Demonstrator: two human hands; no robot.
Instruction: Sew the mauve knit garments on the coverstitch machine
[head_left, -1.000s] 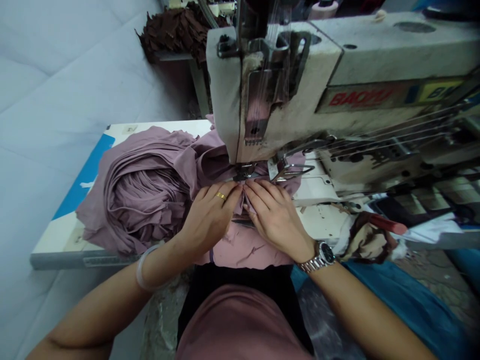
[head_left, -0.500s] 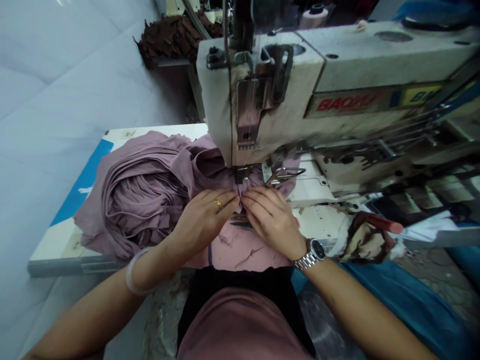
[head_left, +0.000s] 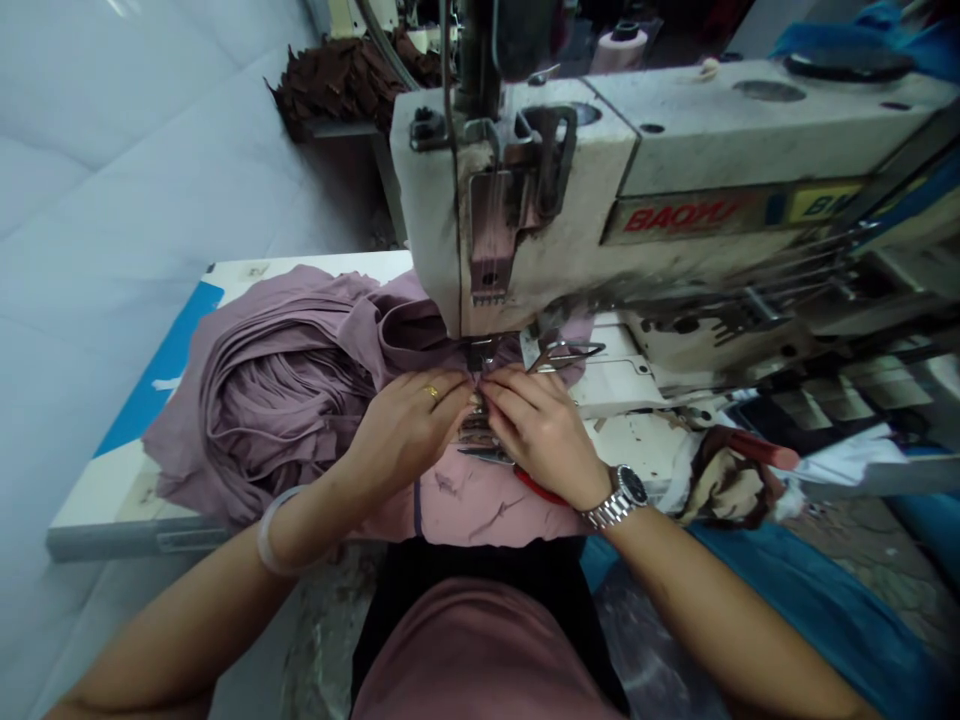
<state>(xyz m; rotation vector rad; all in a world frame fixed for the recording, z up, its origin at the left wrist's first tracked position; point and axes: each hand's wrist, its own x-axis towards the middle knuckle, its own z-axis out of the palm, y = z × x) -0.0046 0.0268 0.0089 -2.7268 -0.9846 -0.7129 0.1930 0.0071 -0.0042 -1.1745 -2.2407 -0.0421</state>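
Close in front of the presser foot (head_left: 480, 353) of a sewing machine (head_left: 525, 250), my two hands press a mauve fabric piece (head_left: 511, 350) from both sides. My left hand (head_left: 412, 418), a ring on one finger, has its fingers together on the cloth left of the foot. My right hand (head_left: 544, 425), wearing a watch (head_left: 621, 498) at the wrist, pinches it on the right. The fingertips nearly meet, and they hide most of the cloth between them. Below my right hand, scissors (head_left: 536, 485) with a red handle lie partly covered. To the left spreads a thick mauve fabric bundle (head_left: 285, 390).
A pink cloth (head_left: 465, 505) covers the table's front edge. Cloth scraps (head_left: 727, 475) and a red rod-like thing (head_left: 765, 449) lie at the right. A wire guard (head_left: 566, 352) stands beside the foot. Brown fabric pieces (head_left: 337, 85) are piled behind, near the white wall (head_left: 135, 170).
The mauve cloth between my hands has moved away from me, under the foot, and less shows in front. Both hands have gone slightly forward. More of the scissors shows beneath my right hand.
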